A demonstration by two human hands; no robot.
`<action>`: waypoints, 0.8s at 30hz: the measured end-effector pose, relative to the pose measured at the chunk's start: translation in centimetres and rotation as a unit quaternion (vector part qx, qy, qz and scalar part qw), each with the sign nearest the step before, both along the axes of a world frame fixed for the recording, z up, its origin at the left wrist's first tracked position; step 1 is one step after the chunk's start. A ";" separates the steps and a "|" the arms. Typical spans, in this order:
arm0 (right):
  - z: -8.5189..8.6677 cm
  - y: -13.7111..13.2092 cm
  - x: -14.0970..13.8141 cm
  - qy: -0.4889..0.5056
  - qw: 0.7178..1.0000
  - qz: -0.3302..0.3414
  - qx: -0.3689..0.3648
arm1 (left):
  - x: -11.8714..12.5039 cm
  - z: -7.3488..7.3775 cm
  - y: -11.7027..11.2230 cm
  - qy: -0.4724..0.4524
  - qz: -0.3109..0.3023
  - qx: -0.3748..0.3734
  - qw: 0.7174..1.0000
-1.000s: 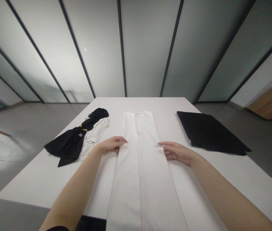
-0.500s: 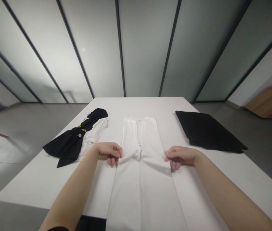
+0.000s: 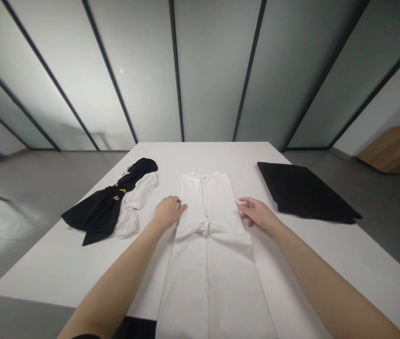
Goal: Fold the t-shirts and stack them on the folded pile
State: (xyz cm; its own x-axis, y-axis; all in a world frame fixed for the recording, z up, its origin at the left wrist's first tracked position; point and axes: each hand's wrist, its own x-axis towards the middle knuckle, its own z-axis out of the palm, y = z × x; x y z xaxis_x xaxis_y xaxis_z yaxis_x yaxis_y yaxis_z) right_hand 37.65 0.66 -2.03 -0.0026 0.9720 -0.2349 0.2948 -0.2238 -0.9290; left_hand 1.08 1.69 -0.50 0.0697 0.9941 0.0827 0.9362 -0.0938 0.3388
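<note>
Currently, a white garment (image 3: pixel 189 282) lies flat and lengthwise on the table, running from the near edge toward the middle of the tabletop, with a dark centre seam along its length. Its upper section is doubled over, forming a folded flap (image 3: pixel 200 212) whose lower edge crosses the garment at mid-frame. The left hand (image 3: pixel 167 213) rests at the flap's left side, palm down, with the fingers (image 3: pixel 177 203) close together and their tips on the cloth. No pinch is observed. The right hand (image 3: pixel 258 212) lies at the flap's right side, its fingers (image 3: pixel 245 207) slightly spread and reaching to the garment's right edge. It is likewise not pinching, and whether the fingertips press on the cloth cannot be determined.

Left of the garment, well clear of it, a black garment (image 3: pixel 97 214) with small yellow markings and white lettering lies bunched and overlapping a crumpled white cloth (image 3: pixel 129 221). To the right, a flat black cloth (image 3: pixel 306 193) lies at an angle, its far corner near the table's edge. All of these items rest on a white table (image 3: pixel 79 268). Beyond it are a grey floor (image 3: pixel 26 174), frosted glass partitions (image 3: pixel 214 70) with dark frames, and a wooden cabinet (image 3: pixel 392 150) at far right.
</note>
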 end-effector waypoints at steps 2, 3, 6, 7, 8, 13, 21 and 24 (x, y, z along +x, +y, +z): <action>0.0 -0.2 -0.5 -0.123 0.992 0.020 0.017 | 0.6 -0.2 -0.2 0.023 -0.006 0.002 1.000; 0.0 -0.4 -0.7 -0.181 0.983 0.028 0.029 | 0.7 -0.3 -0.3 0.023 -0.009 0.000 1.000; 0.4 -0.8 -1.4 -0.310 0.948 0.048 0.062 | 0.8 -0.7 -0.1 0.004 -0.014 -0.014 1.000; 0.5 -0.9 -1.6 -0.333 0.939 0.055 0.070 | 0.8 -0.8 0.0 -0.004 -0.016 -0.016 1.000; 0.6 -1.0 -1.7 -0.342 0.934 0.067 0.078 | 0.7 -0.8 0.1 -0.014 -0.020 -0.018 1.000; 1.0 -1.4 -0.9 -0.158 0.980 0.122 0.017 | -0.7 -0.5 0.5 -0.128 -0.075 -0.075 0.986; 1.1 -1.5 -0.4 0.234 0.966 0.064 -0.089 | -0.8 -0.5 0.1 -0.513 -0.023 -0.222 0.829; 0.5 -1.1 -1.3 0.241 0.967 0.013 -0.083 | 0.0 -1.2 0.4 -0.568 0.013 -0.203 0.797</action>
State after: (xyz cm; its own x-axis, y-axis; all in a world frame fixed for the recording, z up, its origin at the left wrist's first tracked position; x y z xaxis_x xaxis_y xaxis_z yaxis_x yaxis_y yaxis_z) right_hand 36.33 -0.48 -1.58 -0.1752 0.9191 -0.3529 -0.1550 -0.3797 -0.9120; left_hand 1.05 2.12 -1.70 0.1578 0.9547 -0.2522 0.0032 0.2549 0.9670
